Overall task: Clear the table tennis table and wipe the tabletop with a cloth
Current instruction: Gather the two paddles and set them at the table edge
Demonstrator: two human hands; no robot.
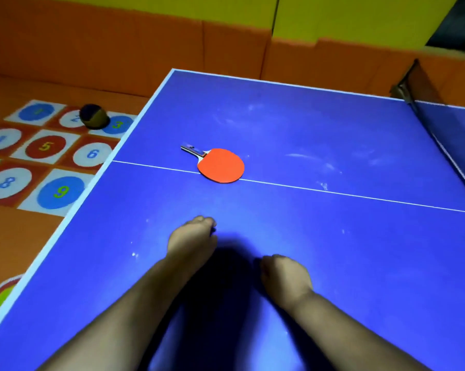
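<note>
A red table tennis paddle (222, 165) lies flat on the blue tabletop (319, 236), its handle pointing left, across the white centre line. My left hand (192, 238) hovers over the table a short way nearer than the paddle, fingers curled downward, holding nothing that I can see. My right hand (285, 277) is lower and to the right, fingers loosely curled, also holding nothing. White smudges mark the tabletop toward the right. No cloth is in view.
The net (440, 135) and its post (402, 89) stand at the right. Left of the table, a floor mat (46, 156) with numbered circles carries a dark ball (94, 116). Orange padded walls (118, 49) run behind.
</note>
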